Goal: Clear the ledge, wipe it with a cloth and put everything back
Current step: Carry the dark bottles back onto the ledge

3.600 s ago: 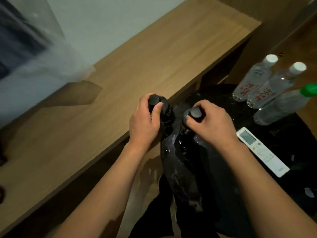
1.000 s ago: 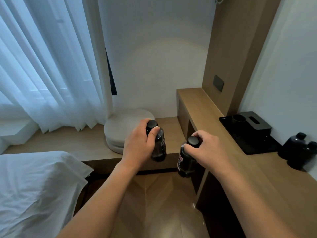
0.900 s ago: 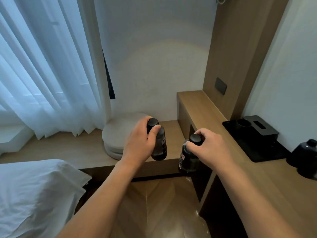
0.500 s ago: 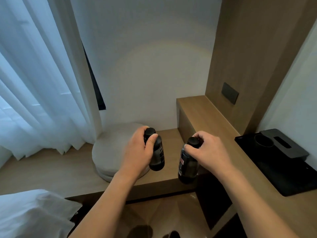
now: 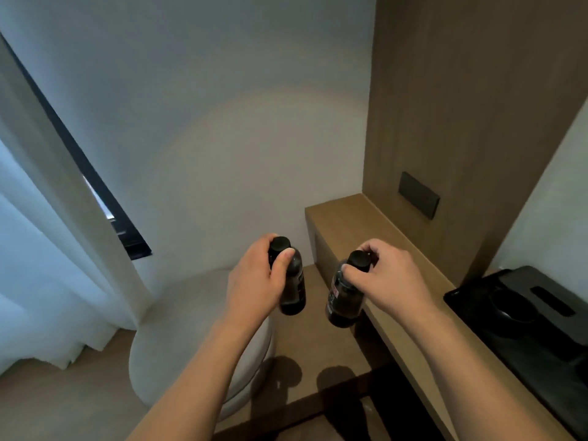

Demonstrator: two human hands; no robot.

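Dim ledge; tray cut off.

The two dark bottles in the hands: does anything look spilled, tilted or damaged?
Nothing stands out. The left hand and right hand each hold a capped dark bottle near its top, roughly upright, above the low ledge. No spill shows.

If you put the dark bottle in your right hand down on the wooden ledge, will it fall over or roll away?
Probably not, if set upright. The dark bottle looks tall and narrow, so a bump might tip it, and its round body would then likely roll. The right hand holds it by the cap; the ledge looks flat.
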